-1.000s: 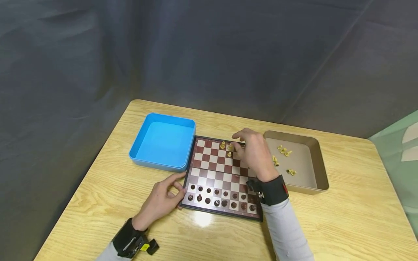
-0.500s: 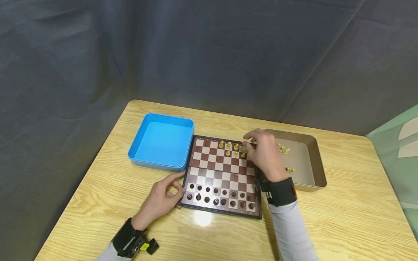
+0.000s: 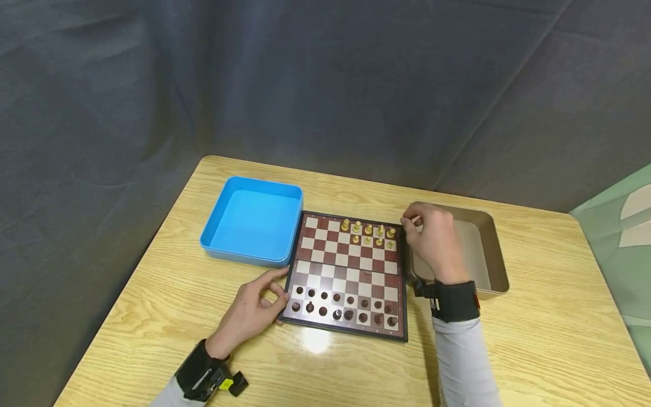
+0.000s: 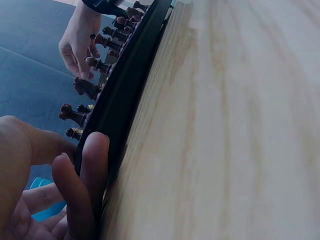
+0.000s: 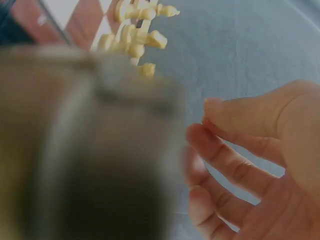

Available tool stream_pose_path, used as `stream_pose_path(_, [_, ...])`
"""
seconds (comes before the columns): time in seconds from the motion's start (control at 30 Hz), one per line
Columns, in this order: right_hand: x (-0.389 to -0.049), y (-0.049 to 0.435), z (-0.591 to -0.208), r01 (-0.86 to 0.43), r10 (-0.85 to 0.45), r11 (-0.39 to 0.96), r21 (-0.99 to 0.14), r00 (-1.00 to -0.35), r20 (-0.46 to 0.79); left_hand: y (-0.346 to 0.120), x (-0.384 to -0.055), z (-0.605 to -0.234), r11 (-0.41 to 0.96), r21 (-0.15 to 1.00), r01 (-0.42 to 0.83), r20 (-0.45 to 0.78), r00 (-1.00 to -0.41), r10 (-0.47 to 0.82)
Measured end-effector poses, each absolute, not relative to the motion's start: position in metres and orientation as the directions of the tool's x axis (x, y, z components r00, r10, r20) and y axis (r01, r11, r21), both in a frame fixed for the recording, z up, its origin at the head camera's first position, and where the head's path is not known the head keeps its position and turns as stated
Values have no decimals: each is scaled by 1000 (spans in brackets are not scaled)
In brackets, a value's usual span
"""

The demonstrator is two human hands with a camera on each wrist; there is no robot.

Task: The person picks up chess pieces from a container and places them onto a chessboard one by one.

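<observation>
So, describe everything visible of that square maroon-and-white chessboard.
The chessboard looks glossy and plastic, with a black rim and a middle seam. It lies flat on a wooden table between a square blue tray and a brown tray. Dark chess pieces fill its two near rows; yellow chess pieces stand far right. The left hand grips its near left corner.

1. Table: light wood-grain top, rounded at the far left corner.
2. Blue box: open-topped, roughly square, low-walled, corners rounded; stands on the far left part of the tabletop.
3. Dark cloth: located beyond the far and left table edges; folds at left, diagonal crease at upper right.
4. Green surface: located beyond the right table edge; bears pale patches.
5. Glare spot: bright white reflection on the near tabletop.
</observation>
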State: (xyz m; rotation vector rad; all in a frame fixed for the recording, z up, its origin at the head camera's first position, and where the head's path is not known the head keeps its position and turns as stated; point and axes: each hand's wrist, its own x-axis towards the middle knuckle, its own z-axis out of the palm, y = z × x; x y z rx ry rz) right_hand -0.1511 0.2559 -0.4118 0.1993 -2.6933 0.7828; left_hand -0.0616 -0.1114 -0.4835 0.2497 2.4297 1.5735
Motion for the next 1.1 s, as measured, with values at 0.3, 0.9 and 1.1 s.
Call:
stream_pose_path(0.3, [-146, 268, -420, -165, -9, 859, -484, -951, 308, -112, -61, -482, 417, 909, 13, -107, -959, 263])
stream_pose_path(0.9, [-138, 295, -418, -101, -10, 904, -415, -976, 216, -112, -61, -483, 427, 904, 11, -110, -960, 258])
stream_pose_path(1.1, [-139, 298, -423, -10, 7, 908, -420, -999, 38, -111, -61, -483, 421, 907, 9, -112, -959, 262])
